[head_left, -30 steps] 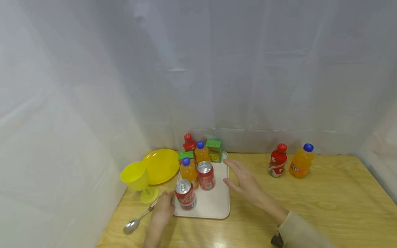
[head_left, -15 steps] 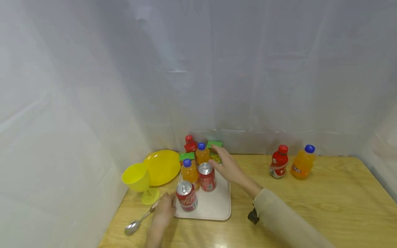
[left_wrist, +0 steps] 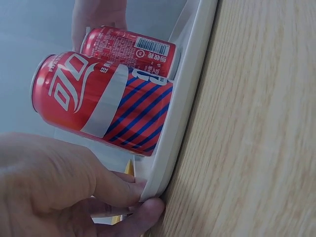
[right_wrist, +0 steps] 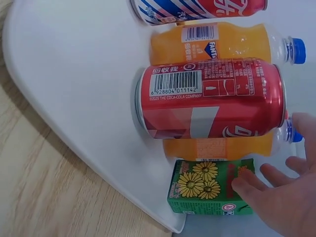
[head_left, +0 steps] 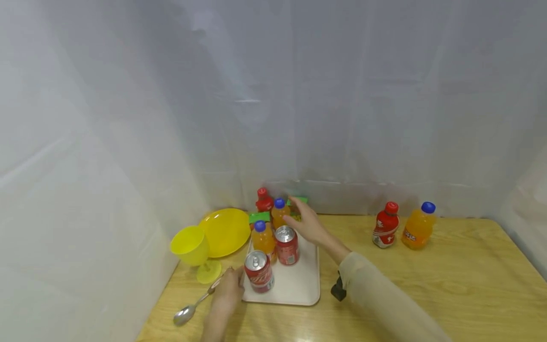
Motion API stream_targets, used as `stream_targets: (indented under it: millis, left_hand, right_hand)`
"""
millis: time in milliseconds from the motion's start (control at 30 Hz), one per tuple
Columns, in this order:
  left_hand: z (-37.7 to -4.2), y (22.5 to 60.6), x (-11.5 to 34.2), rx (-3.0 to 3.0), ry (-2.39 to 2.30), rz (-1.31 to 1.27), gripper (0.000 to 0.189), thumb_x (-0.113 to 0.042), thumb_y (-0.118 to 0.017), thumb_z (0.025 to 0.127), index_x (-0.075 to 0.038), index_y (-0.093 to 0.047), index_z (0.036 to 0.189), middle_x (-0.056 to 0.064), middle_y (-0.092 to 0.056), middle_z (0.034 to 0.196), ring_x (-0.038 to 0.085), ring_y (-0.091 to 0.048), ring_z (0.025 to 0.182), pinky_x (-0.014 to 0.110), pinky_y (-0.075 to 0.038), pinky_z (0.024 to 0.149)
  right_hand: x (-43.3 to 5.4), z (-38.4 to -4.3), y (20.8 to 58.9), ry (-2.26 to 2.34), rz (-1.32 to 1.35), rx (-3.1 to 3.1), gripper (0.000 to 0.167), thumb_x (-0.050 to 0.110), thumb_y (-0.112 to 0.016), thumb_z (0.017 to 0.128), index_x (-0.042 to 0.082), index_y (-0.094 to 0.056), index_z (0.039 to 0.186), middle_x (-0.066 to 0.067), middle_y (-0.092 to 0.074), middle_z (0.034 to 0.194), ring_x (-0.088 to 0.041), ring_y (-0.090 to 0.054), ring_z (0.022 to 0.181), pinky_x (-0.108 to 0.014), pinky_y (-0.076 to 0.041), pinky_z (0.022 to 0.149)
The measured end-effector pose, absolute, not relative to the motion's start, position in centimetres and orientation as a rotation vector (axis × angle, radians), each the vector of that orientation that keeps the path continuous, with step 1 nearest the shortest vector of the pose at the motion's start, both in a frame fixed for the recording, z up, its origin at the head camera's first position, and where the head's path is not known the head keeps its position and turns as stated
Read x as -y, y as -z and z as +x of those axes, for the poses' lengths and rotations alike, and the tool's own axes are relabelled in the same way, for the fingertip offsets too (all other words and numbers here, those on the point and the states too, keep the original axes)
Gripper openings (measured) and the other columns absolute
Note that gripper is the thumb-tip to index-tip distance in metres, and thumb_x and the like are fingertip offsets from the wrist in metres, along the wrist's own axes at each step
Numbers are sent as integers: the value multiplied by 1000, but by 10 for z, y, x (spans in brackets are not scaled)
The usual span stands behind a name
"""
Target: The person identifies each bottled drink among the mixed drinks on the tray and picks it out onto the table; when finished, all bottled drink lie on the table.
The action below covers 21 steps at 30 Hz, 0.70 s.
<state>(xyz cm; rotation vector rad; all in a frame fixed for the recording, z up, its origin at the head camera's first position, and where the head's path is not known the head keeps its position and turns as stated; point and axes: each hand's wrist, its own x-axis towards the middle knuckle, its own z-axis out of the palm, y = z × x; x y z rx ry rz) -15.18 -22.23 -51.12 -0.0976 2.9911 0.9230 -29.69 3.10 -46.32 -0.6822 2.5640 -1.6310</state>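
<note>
In the left wrist view, my left hand (left_wrist: 64, 187) pinches the near-left corner of a white tray (left_wrist: 170, 133), thumb above and a finger below the rim. A cola can (left_wrist: 103, 103) stands right beside that hand. My right hand (head_left: 309, 225) is over the tray's far right part, fingers spread. The right wrist view has it over the top of a green drink carton with yellow flowers (right_wrist: 212, 187); whether it touches the carton I cannot tell. A second cola can (head_left: 287, 247), two orange soda bottles (head_left: 263, 240) and a red bottle (head_left: 264, 202) stand close by.
Left of the tray are a yellow plate (head_left: 226, 232), a yellow goblet (head_left: 191, 247) and a metal spoon (head_left: 185, 314). Another red bottle (head_left: 386, 228) and orange soda bottle (head_left: 419, 228) stand at the right on the wooden table (head_left: 448, 285). White sheeting (head_left: 342, 118) hangs behind.
My right hand has moved left and inward from the tray's right edge to the green carton, now partly covering it. My left hand keeps its hold on the tray corner.
</note>
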Motion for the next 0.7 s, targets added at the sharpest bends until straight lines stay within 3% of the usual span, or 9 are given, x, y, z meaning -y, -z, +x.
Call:
stream_targets:
  millis: [100,200,467,700]
  left_hand:
    - [-152,510,221,-2996,-924,-89,57,15,-66,78,5,-67,134,38,-65,118,45,-68,105,60,-62,90]
    - [-151,509,220,-2996,-921,-94,59,14,-66,78,5,-66,136,42,-63,125,52,-67,114,64,-59,97]
    - [-149,508,219,-3024,-890,-105,57,14,-66,77,5,-68,133,37,-66,118,48,-69,108,64,-59,94]
    - [-147,508,218,-3038,-872,-72,57,13,-67,78,7,-66,134,40,-65,123,52,-66,116,66,-55,102]
  right_hand:
    - [-29,-301,466,1628,-649,-2561,69,26,-65,104,6,-34,163,-23,-48,160,-42,-53,145,-57,-46,121]
    - [-27,-304,467,1602,-622,-2561,67,25,-66,103,9,-38,162,-20,-51,159,-40,-53,144,-56,-47,121]
    - [-14,-304,465,1559,-515,-2514,71,28,-69,102,15,-36,163,-17,-43,166,-41,-43,153,-61,-41,124]
    - [-12,-307,465,1558,-489,-2523,70,28,-69,101,15,-38,162,-18,-45,166,-43,-45,151,-62,-42,123]
